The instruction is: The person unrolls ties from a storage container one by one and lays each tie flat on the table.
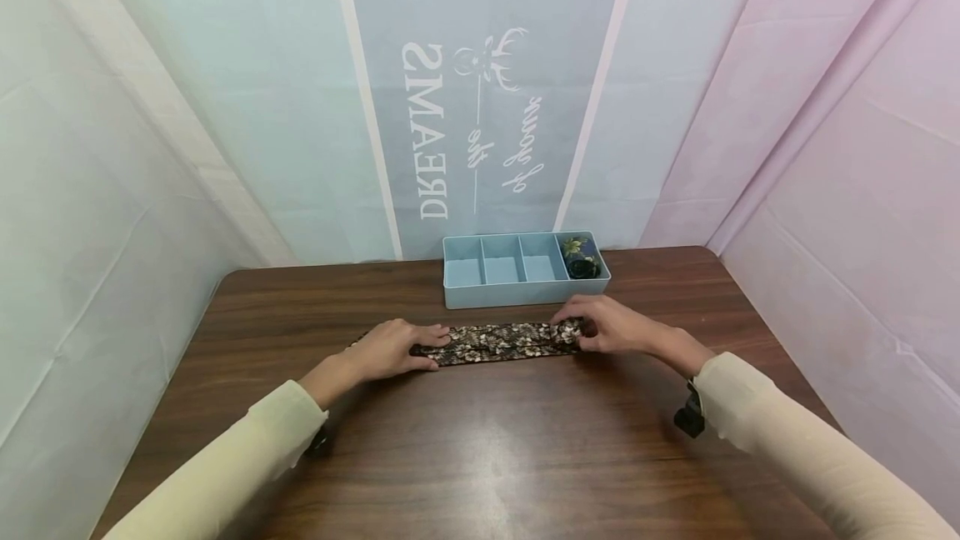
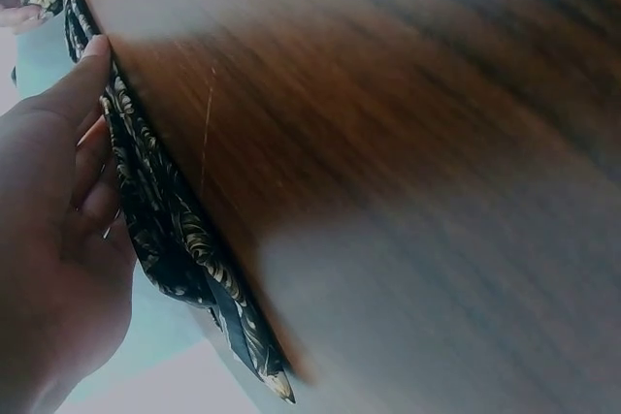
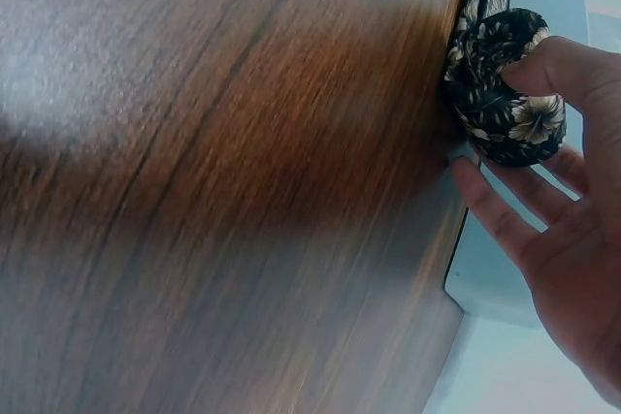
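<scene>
A long, narrow strip of dark floral cloth (image 1: 495,343) lies folded lengthwise on the table, its right end wound into a roll (image 3: 514,118). My right hand (image 1: 617,325) grips that roll between thumb and fingers. On the left part of the strip my left hand (image 1: 386,348) rests with fairly straight fingers, pressing it to the table. The left wrist view shows the thumb along the cloth's near edge and a loose, tapering end (image 2: 257,346) past the hand. Part of the strip is hidden under the left hand.
Behind the strip stands a light blue box (image 1: 498,296) with several compartments in a row. Its rightmost compartment holds a rolled dark blue cloth with a leafy print (image 1: 579,257). The brown wooden table (image 1: 480,457) ends at hanging fabric (image 1: 300,107) at the back.
</scene>
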{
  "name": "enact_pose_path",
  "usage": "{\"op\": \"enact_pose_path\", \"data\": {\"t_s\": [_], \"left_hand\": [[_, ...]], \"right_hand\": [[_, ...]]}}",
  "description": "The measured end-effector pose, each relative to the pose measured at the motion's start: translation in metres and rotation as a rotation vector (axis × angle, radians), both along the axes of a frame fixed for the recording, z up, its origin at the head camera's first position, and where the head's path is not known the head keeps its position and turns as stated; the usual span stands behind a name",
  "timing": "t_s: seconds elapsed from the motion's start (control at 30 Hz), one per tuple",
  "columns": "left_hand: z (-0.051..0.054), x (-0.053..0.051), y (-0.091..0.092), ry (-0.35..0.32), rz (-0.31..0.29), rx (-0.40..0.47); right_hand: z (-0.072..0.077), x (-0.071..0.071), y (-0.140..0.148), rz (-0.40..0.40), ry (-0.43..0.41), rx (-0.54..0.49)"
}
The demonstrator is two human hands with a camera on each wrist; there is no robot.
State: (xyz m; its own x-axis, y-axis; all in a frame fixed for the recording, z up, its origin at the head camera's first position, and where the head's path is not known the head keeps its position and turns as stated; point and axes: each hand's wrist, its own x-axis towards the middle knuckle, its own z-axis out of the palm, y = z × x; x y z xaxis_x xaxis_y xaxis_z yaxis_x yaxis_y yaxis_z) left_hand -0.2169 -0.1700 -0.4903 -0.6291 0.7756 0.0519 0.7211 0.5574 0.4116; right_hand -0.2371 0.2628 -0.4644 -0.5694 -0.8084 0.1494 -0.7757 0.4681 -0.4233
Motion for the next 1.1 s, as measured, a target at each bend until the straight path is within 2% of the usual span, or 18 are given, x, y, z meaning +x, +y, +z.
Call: {"op": "enact_pose_path", "data": {"t_s": [0.23, 0.53, 0.83, 1.1], "left_hand": [[0.000, 0.000, -0.004, 0.003, 0.002, 0.004], [-0.002, 0.000, -0.012, -0.001, 0.006, 0.017], [-0.002, 0.000, -0.018, -0.001, 0.003, 0.017], [0.001, 0.001, -0.024, 0.008, 0.002, 0.002]], "right_hand": [[0.002, -0.001, 0.004, -0.017, -0.045, 0.007], [0.003, 0.000, 0.008, -0.055, -0.056, 0.003], [-0.001, 0.001, 0.000, -0.136, -0.051, -0.045], [-0.002, 0.003, -0.005, -0.197, -0.007, -0.034]]}}
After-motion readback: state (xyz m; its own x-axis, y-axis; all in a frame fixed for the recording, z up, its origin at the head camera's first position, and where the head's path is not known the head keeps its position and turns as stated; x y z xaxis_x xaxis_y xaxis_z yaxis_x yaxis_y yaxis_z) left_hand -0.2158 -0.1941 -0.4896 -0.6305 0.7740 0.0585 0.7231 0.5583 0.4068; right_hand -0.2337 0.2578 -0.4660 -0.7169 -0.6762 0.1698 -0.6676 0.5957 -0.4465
